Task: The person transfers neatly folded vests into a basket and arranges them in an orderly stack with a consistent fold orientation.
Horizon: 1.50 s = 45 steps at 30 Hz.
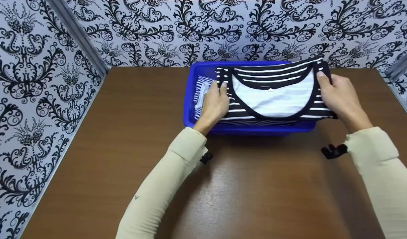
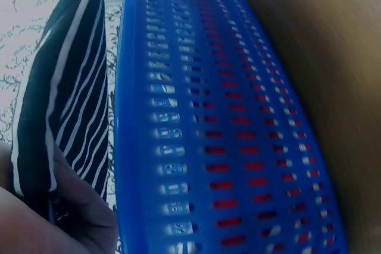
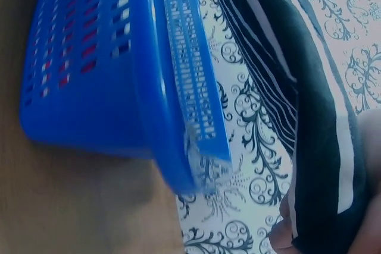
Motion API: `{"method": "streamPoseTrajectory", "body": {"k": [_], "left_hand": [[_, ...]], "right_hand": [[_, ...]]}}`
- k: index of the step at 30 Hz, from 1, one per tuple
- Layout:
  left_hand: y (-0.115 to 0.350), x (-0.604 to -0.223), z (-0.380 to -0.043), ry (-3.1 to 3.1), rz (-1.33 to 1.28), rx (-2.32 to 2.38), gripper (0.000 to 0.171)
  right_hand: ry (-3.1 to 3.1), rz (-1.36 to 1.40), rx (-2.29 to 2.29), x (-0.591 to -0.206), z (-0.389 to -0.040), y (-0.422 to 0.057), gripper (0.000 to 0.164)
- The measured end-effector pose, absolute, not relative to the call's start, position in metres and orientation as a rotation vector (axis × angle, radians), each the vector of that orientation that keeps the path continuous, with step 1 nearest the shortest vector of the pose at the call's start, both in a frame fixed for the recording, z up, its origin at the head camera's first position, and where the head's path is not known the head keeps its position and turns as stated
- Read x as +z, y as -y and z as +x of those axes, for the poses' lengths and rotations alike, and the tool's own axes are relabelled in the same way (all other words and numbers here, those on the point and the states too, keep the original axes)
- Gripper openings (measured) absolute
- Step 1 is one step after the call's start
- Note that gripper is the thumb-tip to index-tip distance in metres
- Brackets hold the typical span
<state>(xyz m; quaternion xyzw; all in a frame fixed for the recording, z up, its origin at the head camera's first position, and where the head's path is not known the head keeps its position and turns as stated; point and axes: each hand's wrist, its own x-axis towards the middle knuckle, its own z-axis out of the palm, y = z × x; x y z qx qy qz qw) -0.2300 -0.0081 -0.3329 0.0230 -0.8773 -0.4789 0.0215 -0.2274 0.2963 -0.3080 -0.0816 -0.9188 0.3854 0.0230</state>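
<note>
Both hands hold a folded black-and-white striped shirt (image 1: 273,114) above a blue plastic basket (image 1: 187,96). The left hand (image 1: 216,101) grips the shirt's left side, thumb on top. My right hand (image 1: 341,96) pinches its right side, with the thumb over the black neckband. The wide neckline faces up and shows the white inside. In the left wrist view the shirt (image 2: 77,87) hangs beside the basket wall (image 2: 196,99), apart from it. A gap also shows between the shirt (image 3: 321,117) and the basket (image 3: 89,105) in the right wrist view.
A blue-and-white striped cloth (image 1: 200,96) lies inside the basket at its left. Something red shows through the basket's slots. The basket stands on a brown wooden table (image 1: 130,139), close to a patterned wall (image 1: 150,33).
</note>
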Motion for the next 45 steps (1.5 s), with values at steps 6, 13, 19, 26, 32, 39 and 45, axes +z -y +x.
{"method": "streamPoseTrajectory", "body": {"k": [6, 13, 19, 26, 32, 39, 45], "left_hand": [[0.02, -0.334, -0.234, 2.696, 0.061, -1.463, 0.038], [0.033, -0.333, -0.237, 2.734, 0.077, -1.439, 0.043], [0.041, -0.331, -0.241, 2.79, 0.098, -1.445, 0.053], [0.048, -0.329, -0.247, 2.84, 0.07, -1.396, 0.05], [0.052, -0.33, -0.252, 2.823, 0.034, -1.392, 0.042], [0.057, -0.327, -0.257, 2.842, -0.022, -1.396, 0.03], [0.063, -0.325, -0.26, 2.833, -0.061, -1.452, 0.023]], "right_hand": [[2.858, -0.26, 1.196, -0.309, -0.231, -0.284, 0.059], [2.864, -0.218, 1.166, -0.311, -0.238, -0.27, 0.06], [2.871, -0.173, 1.101, -0.313, -0.242, -0.264, 0.061], [2.859, -0.131, 1.075, -0.312, -0.245, -0.257, 0.059], [2.854, -0.121, 1.062, -0.311, -0.249, -0.253, 0.057], [2.862, -0.141, 1.065, -0.313, -0.254, -0.252, 0.057], [2.892, -0.138, 1.06, -0.313, -0.257, -0.25, 0.056]]}}
